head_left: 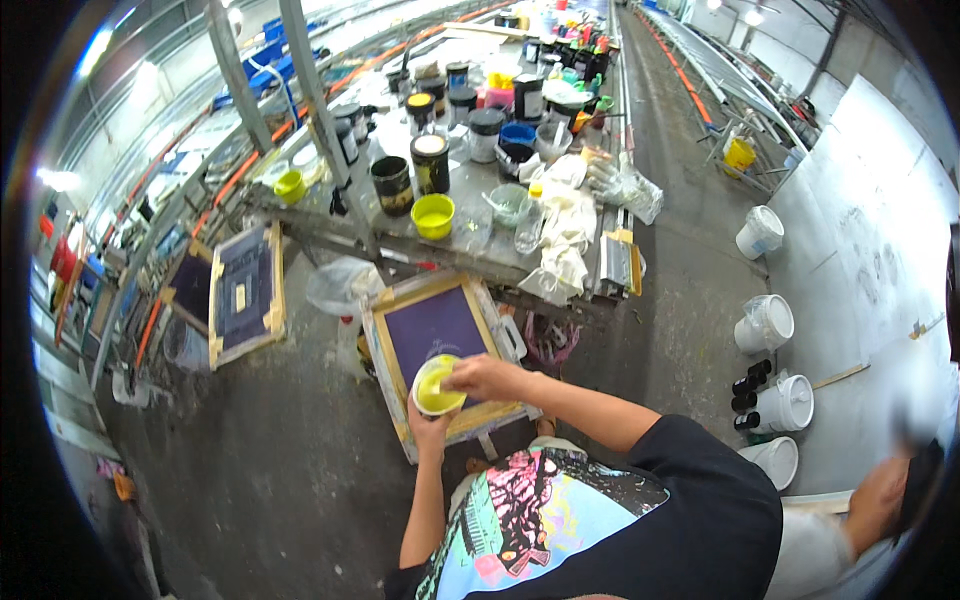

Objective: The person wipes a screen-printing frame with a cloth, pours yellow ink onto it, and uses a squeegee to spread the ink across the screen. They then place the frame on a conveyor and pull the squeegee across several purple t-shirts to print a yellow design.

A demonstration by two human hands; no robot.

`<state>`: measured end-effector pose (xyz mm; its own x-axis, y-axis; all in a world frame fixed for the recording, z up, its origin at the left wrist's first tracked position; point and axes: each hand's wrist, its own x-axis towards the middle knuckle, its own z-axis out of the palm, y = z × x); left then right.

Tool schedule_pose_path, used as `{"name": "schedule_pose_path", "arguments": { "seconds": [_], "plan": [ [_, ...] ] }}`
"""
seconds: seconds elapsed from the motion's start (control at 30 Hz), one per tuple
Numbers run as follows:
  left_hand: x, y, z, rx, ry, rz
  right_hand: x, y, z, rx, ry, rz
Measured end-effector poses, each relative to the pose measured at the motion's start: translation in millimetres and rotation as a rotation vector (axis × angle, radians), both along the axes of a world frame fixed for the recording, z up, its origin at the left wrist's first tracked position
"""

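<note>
Two hands (430, 428) (487, 378) at cup (418, 384), frame edge (384, 372) below, broad floor (270, 460) left.

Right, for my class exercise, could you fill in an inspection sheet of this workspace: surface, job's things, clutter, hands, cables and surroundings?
Surface: worktable, stained and crowded.
Job's things: cup with yellow-green contents; framed purple screen beyond it.
Clutter: dark jar, yellow-green bowl, crumpled pale cloth near the table's edge, among many other containers.
Hands: left hand holds the cup; right hand has its fingers at the cup's opening, and what it grips is unclear.
Cables: nothing seen that is clearly a cable.
Surroundings: marked floor; white buckets along the right; another framed screen propped at left.
</note>
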<state>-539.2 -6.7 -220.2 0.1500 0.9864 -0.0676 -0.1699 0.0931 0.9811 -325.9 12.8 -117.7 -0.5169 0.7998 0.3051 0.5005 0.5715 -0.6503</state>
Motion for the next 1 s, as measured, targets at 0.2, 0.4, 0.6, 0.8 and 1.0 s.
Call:
{"name": "schedule_pose_path", "arguments": {
  "seconds": [0.2, 0.4, 0.6, 0.8, 1.0],
  "plan": [
    [-8, -6, -2, -0.014, 0.096, -0.002, 18, 10, 29, -0.025, -0.118, -0.269],
    [0, 3, -13, -0.003, 0.02, -0.026, 18, 9, -11, -0.133, 0.049, 0.027],
    [-11, 2, -28, 0.026, 0.133, -0.061, 25, 24, -17, 0.023, -0.056, -0.178],
    [-8, 2, -18, -0.068, 0.086, -0.092, 28, 11, -5, -0.175, -0.01, 0.003],
    [-8, 6, -23, -0.048, 0.129, -0.148, 30, 13, -24, -0.06, 0.007, -0.091]
  ]
}}
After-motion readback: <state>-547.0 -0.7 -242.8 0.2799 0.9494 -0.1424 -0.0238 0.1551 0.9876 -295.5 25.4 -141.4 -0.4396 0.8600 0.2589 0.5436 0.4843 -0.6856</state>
